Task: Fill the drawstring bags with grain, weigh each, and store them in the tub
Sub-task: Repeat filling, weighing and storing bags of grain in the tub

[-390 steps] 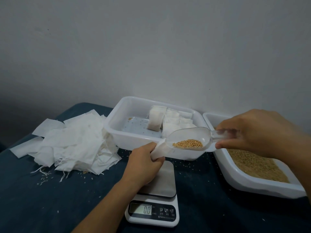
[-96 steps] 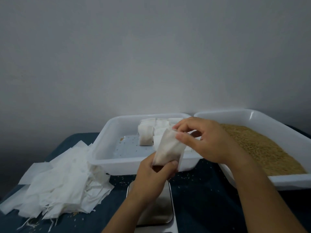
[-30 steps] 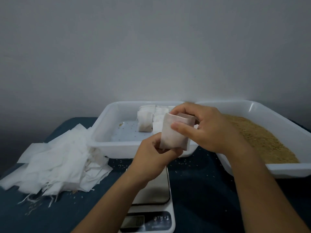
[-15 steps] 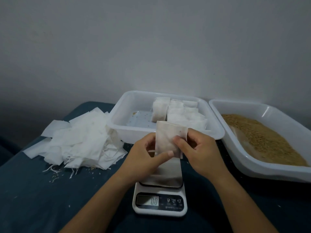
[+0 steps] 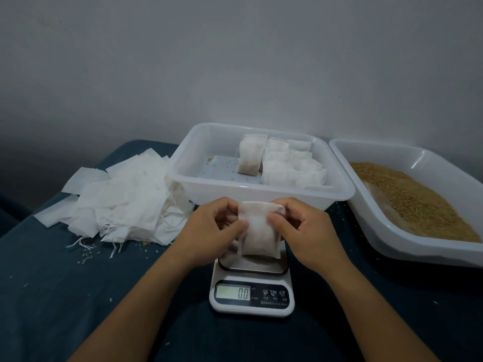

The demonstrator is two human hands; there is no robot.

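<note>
I see the left hand (image 5: 211, 226) and right hand (image 5: 305, 228) pinching a filled bag (image 5: 260, 235) by its sides, upright over the scale (image 5: 252, 291) | display reads 0.0 | tub (image 5: 261, 197) with stored bags (image 5: 285, 164) just beyond | grain tray (image 5: 428, 246) right | empty bags (image 5: 117, 202) piled left

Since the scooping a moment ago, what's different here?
The scoop is gone. Both the left hand and right hand now pinch a filled bag above the scale, which reads 0.0 as before. Tub, grain tray and empty bags are unchanged.
</note>
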